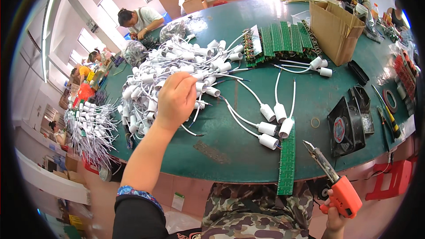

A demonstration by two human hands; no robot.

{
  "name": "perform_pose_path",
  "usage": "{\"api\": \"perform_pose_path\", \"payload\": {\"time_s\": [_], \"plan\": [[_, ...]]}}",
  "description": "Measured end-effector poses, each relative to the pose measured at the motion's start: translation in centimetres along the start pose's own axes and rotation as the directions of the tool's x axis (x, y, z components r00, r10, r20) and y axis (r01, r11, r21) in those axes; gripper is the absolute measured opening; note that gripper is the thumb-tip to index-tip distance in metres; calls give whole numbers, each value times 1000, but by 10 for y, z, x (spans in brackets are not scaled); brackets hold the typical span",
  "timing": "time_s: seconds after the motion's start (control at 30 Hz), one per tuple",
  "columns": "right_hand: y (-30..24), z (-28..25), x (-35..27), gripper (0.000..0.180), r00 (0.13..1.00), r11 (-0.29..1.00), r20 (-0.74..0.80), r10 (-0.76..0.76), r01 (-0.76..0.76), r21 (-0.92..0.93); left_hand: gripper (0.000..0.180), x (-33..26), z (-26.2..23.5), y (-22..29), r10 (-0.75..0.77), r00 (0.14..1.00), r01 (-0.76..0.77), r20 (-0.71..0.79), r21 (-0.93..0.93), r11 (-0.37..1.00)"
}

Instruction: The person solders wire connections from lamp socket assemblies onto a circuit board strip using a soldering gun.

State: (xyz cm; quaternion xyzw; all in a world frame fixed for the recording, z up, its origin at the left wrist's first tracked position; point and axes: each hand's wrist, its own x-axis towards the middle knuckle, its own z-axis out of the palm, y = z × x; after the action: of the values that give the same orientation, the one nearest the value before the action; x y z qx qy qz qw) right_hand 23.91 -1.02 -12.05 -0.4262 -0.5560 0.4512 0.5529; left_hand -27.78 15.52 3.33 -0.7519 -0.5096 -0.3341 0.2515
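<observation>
My left hand [177, 99] reaches over a large heap of white cylindrical lamp holders [149, 78] with white wire leads. Its fingers are curled together against the heap, and what they pinch is hidden. Low on the right, my right hand [334, 216] grips a soldering iron [346, 197] by its red-orange handle, the metal tip pointing up and left. Between the hands, a narrow green circuit board strip [287, 168] overhangs the table's near edge. Several lamp holders [266, 128] lie around the strip's far end, one of them overlapping it.
Stacked green circuit boards [285, 37] and a cardboard box [334, 35] stand farther back. At the right are a black fan [347, 126], a yellow-black screwdriver [389, 117] and a tape roll [390, 101]. More wired parts [90, 132] lie left. Other people work around the green table [248, 170].
</observation>
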Motion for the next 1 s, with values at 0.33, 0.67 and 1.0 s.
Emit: {"api": "perform_pose_path", "payload": {"time_s": [0.33, 0.67, 1.0], "plan": [[-15, 12, -1, 58, 1000, 1000, -13, -5, 5, 0, 20, 7, 44, -28, -255, 732, -97, 632, 466, 879], [-44, 38, 21, 22, 991, 981, -74, -108, 94, -167, 33, 26, 9, 77, 87, 971, -45, 221, -189, 981], [-49, 35, 14, 16, 994, 985, -44, -104, 97, -142, 35, -54, 29, 166, 294, 850, -17, 437, -536, 844]]}}
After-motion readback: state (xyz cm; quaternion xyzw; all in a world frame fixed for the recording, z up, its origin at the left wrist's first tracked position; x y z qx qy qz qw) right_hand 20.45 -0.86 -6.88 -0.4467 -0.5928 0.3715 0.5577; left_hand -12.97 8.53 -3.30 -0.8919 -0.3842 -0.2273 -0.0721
